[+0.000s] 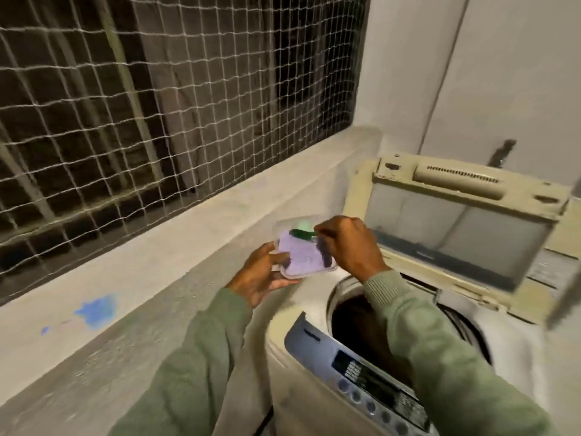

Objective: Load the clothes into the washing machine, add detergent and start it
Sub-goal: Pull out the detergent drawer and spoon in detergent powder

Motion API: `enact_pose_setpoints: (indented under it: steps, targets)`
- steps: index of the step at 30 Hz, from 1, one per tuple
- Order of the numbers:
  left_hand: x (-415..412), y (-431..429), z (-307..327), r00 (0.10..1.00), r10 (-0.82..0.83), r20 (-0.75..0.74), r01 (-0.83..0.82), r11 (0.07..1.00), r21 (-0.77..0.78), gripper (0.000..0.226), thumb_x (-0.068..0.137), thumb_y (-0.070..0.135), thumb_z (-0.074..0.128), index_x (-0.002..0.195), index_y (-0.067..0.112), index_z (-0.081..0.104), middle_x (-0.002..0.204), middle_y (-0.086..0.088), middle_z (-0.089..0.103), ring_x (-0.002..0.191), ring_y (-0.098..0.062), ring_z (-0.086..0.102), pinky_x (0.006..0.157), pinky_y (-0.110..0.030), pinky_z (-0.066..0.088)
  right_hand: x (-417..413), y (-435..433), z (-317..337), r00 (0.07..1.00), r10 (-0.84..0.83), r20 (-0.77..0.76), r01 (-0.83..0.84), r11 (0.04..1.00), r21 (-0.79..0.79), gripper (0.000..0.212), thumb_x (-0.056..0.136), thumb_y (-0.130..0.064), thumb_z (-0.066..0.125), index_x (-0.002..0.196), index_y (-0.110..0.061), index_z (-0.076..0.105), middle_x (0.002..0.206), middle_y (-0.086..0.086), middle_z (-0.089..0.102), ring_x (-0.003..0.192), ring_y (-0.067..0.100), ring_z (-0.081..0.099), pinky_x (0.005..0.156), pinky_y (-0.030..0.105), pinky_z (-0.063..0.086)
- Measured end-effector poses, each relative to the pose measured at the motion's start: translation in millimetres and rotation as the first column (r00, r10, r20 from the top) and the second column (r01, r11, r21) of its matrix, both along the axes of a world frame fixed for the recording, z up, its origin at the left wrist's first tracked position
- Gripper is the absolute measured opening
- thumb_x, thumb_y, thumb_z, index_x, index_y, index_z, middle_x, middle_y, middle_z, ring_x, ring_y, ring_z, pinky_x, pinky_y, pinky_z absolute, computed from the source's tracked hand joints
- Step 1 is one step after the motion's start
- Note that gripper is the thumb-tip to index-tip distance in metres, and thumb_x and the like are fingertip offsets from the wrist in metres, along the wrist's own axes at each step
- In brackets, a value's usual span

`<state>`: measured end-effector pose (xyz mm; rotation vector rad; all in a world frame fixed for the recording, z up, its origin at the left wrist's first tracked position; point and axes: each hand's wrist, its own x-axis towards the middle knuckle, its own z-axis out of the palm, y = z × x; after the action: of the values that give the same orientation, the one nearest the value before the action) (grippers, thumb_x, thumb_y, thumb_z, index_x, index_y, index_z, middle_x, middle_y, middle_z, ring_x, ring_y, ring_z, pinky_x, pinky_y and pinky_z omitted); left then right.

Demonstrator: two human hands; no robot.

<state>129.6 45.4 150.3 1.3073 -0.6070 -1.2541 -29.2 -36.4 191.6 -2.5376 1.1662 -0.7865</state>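
Observation:
My left hand (262,273) grips a clear plastic tub (284,234) of pale purple detergent powder (303,258) from below, left of the washer. My right hand (349,243) pinches the handle of a green scoop (300,233) that reaches into the tub. The top-loading washing machine (314,328) stands at the lower right with its lid (456,221) raised. Its drum opening (355,322) is dark, and I cannot tell what lies inside. The blue-grey control panel (371,379) with several round buttons faces me.
A concrete ledge (125,278) with a blue stain (97,309) runs along the left, below a netted window grille (157,105). A white wall (471,73) rises behind the washer.

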Motion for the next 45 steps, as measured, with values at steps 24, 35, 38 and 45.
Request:
enact_pose_setpoints:
  steps: [24, 35, 38, 45]
  targets:
    - [-110, -148, -84, 0.947, -0.302, -0.104, 0.309, 0.95, 0.048, 0.041, 0.098, 0.003, 0.048, 0.138, 0.009, 0.045, 0.124, -0.013, 0.057, 0.105, -0.029, 0.061, 0.079, -0.034, 0.059, -143, -104, -80, 0.976, -0.218, -0.018, 0.214, 0.933, 0.291, 0.02, 0.083, -0.008, 0.066, 0.097, -0.015, 0.077, 0.105, 0.005, 0.073, 0.099, 0.023, 0.064, 0.093, 0.035, 0.05]
    - [-100, -205, -99, 0.895, -0.399, -0.198, 0.421, 0.903, 0.084, 0.049, 0.1, 0.031, 0.049, 0.144, 0.013, 0.039, 0.144, -0.016, 0.047, 0.118, -0.033, 0.058, 0.077, -0.037, 0.06, -125, -130, -79, 0.925, -0.38, 0.018, 0.344, 0.854, 0.391, 0.024, 0.082, 0.004, 0.062, 0.099, -0.006, 0.076, 0.088, 0.011, 0.076, 0.073, 0.016, 0.07, 0.057, -0.003, 0.04]
    - [-97, -217, -106, 0.875, -0.423, -0.233, 0.454, 0.885, 0.098, 0.05, 0.097, 0.033, 0.053, 0.143, 0.015, 0.041, 0.142, -0.014, 0.049, 0.12, -0.035, 0.057, 0.075, -0.039, 0.06, -121, -133, -81, 0.915, -0.402, 0.028, 0.357, 0.842, 0.405, 0.024, 0.083, 0.004, 0.062, 0.099, -0.007, 0.076, 0.09, 0.005, 0.075, 0.079, 0.014, 0.069, 0.062, -0.003, 0.042]
    - [-99, -235, -136, 0.845, -0.479, -0.238, 0.523, 0.833, 0.179, 0.048, 0.096, 0.032, 0.057, 0.14, 0.019, 0.044, 0.138, -0.012, 0.053, 0.112, -0.034, 0.062, 0.086, -0.048, 0.057, -117, -133, -107, 0.849, -0.501, -0.166, 0.528, 0.801, 0.284, 0.026, 0.08, -0.002, 0.065, 0.101, -0.013, 0.076, 0.103, 0.011, 0.073, 0.096, 0.025, 0.067, 0.087, 0.031, 0.053]
